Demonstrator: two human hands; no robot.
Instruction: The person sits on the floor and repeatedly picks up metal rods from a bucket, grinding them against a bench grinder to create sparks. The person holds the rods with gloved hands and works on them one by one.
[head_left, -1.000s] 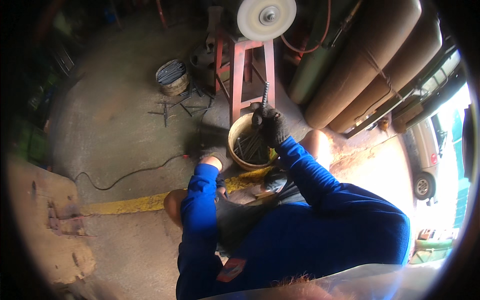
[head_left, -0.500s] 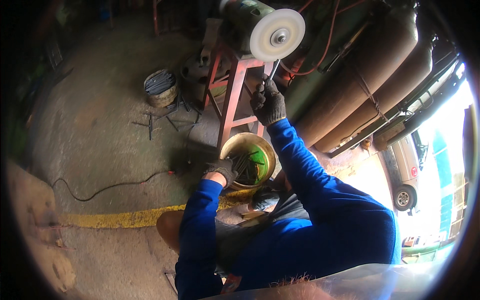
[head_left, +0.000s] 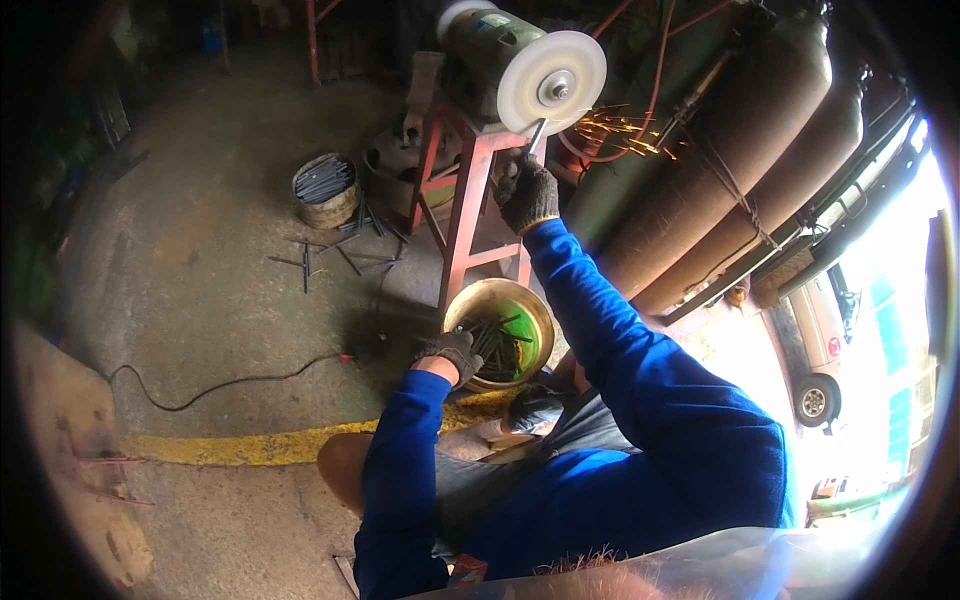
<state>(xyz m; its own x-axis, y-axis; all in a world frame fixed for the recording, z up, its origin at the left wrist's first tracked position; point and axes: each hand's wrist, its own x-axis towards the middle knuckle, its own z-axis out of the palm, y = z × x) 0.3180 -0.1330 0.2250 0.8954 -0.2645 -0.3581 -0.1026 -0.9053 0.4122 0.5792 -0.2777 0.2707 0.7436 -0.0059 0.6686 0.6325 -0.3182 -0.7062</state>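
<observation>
Two hands (head_left: 528, 195) (head_left: 455, 352), two buckets (head_left: 541, 315) (head_left: 335, 212)

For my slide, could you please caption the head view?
Gloved right hand holds metal rod against grinding wheel, sparks flying.

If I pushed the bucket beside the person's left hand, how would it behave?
The bucket is probably heavy for its size, with many dark rods inside. Its round wall suggests it could roll if tipped over. The rods lie loosely at odd angles, so they may shift.
</observation>
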